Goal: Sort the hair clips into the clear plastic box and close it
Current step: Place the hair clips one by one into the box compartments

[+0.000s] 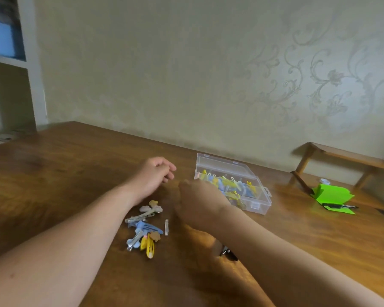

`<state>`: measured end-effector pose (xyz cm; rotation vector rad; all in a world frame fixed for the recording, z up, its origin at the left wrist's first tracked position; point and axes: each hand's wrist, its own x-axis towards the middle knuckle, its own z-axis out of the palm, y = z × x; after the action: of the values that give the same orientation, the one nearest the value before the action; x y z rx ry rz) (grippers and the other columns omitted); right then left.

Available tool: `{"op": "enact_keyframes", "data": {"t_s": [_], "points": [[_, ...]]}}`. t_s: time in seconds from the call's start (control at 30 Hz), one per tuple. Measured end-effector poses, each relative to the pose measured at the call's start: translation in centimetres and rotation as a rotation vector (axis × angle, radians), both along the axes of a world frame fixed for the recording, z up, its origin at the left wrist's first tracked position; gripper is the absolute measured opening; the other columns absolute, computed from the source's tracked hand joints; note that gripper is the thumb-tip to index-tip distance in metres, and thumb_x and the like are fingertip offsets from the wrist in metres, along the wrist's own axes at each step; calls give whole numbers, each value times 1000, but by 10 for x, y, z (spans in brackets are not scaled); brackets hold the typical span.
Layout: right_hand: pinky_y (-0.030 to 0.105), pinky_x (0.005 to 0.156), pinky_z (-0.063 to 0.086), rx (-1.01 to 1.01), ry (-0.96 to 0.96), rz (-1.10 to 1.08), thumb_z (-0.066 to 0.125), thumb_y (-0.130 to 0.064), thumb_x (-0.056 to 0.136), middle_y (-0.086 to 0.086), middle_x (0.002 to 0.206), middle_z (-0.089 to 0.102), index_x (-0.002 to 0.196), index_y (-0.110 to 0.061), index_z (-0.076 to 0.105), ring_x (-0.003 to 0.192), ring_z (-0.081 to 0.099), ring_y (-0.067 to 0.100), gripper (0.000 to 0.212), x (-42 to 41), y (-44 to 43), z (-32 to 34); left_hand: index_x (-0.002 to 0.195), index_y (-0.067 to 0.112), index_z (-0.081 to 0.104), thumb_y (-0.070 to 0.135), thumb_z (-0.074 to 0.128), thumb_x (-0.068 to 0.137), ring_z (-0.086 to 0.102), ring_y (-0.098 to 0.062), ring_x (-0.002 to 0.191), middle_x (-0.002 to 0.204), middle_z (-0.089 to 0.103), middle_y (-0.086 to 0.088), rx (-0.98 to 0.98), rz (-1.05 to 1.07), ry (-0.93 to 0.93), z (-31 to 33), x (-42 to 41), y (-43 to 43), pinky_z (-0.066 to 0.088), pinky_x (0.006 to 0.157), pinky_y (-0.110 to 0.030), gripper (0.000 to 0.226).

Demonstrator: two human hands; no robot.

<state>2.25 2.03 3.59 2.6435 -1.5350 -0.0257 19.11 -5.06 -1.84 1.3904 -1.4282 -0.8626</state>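
The clear plastic box (263, 201) stands open right of centre on the wooden table, its lid (222, 163) tilted up at the back. Yellow, blue and white hair clips (233, 186) lie inside it. A loose pile of hair clips (144, 227) in blue, yellow, white and tan lies on the table between my forearms. My left hand (153, 173) hovers beyond the pile with fingers loosely curled and nothing in it. My right hand (200, 207) is blurred at the box's near left corner; its fingers are hidden behind the back of the hand.
A small clear strip (166, 227) lies right of the pile. A dark clip (228, 254) shows under my right forearm. Green paper (331, 194) with a black pen (339, 206) lies at the right, in front of a low wooden rack (341, 155). The wall runs close behind the table.
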Motion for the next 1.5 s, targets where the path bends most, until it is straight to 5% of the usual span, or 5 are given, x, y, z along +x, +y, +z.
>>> {"op": "enact_keyframes", "data": {"t_s": [0.3,0.43,0.9,1.2,1.5], "points": [[28,67,55,-94,-649,-149,54,-15,100,-4,96,74,109,-22,71,80,68,14,21,-63,-32,0,104,17,78,6,46,108,69,-22,93,97,79,-7,-16,5,-58,1,-5,5,54,91,-39,34],[38,78,61,-140,-835,-303,64,-15,97,-4,94,78,107,-22,76,87,74,21,17,-124,-70,9,110,23,78,8,46,108,70,-19,98,102,78,-1,-11,-5,-154,4,-7,9,54,89,-34,36],[30,76,58,27,-316,-363,62,-10,96,-8,96,76,96,-25,83,86,67,12,26,-178,-137,6,107,27,79,8,48,107,71,-18,99,98,78,2,5,10,-207,5,-9,9,56,96,-39,36],[35,81,56,-139,-500,-354,54,-13,96,-4,105,76,106,-26,79,95,67,21,30,-158,-104,17,107,24,79,7,48,106,70,-18,97,100,78,0,-4,13,-218,7,-11,13,55,92,-36,35],[23,76,50,-37,-617,91,60,-18,99,-15,102,74,109,-31,79,89,65,5,25,-58,-34,1,113,1,75,3,45,108,67,-20,81,94,74,-12,-13,-13,-105,4,-12,9,52,82,-34,30]]}}
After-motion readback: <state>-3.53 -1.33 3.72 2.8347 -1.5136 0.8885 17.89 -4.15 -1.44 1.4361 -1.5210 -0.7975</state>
